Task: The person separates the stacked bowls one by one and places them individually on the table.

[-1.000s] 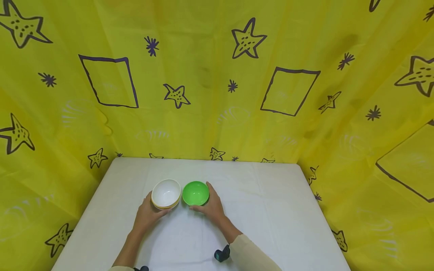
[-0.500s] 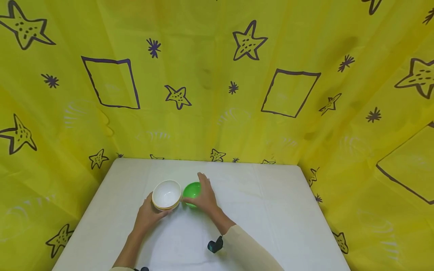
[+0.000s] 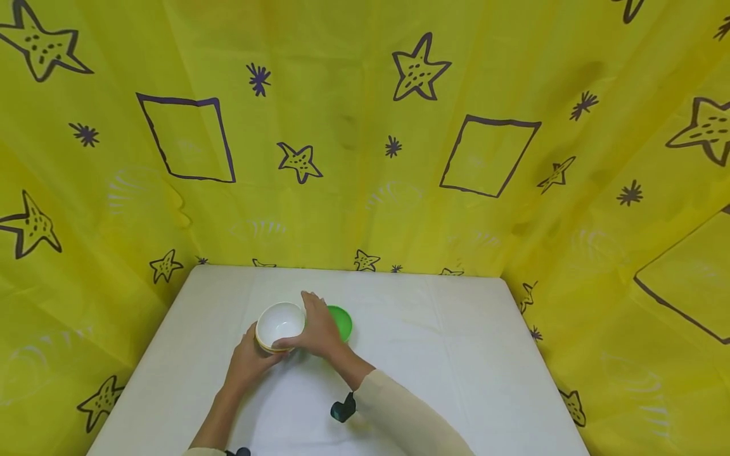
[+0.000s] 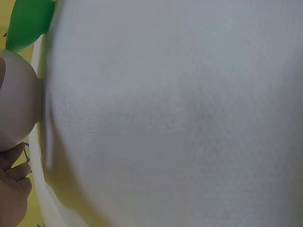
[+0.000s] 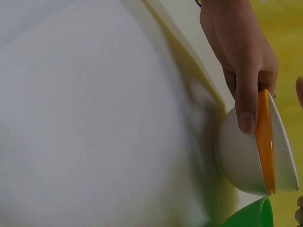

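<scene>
On the table is a nested stack of bowls: a white outer bowl (image 5: 239, 158), an orange bowl (image 5: 266, 142) showing as a band, and a white top bowl (image 3: 279, 323). My left hand (image 3: 251, 361) grips the stack from the left, thumb against the outer wall in the right wrist view. Over the stack's right side is my right hand (image 3: 319, 329), thumb over the near rim and fingers toward the far rim. Its fingertips show apart from the bowls in the right wrist view. A green bowl (image 3: 342, 323) sits to the right, partly hidden behind the right hand.
A white cloth covers the table (image 3: 445, 354). Yellow curtains (image 3: 353, 209) with drawn stars and frames surround its back and sides. A dark wrist camera (image 3: 343, 407) hangs below the right sleeve.
My right hand has left the green bowl's rim and moved left across it to the white top bowl. The left hand has kept its hold on the stack.
</scene>
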Available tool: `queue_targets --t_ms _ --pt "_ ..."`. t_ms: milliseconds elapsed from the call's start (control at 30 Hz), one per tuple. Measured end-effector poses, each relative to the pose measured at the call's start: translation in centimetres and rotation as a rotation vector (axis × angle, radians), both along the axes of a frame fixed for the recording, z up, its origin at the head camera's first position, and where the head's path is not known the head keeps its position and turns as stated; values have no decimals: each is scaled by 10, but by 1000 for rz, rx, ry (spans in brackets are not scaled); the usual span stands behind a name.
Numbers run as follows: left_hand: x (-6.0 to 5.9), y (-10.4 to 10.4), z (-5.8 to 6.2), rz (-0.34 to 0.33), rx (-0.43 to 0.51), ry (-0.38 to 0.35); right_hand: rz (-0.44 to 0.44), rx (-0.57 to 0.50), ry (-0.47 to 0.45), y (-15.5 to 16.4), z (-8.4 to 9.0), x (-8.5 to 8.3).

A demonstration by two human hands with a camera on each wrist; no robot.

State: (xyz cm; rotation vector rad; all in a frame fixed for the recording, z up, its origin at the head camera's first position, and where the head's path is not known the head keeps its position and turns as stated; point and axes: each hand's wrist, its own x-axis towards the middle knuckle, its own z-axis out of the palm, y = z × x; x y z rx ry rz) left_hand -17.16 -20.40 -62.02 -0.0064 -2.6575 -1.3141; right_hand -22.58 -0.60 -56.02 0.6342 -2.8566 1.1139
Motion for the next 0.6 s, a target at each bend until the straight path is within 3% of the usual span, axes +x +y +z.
queue_targets --t_ms 400,600 --pt "5 -1 4 -33 46 -62 0 98 11 -13 -10 5" --pt "4 -2 2 -37 40 -48 -1 125 8 -15 -11 4"
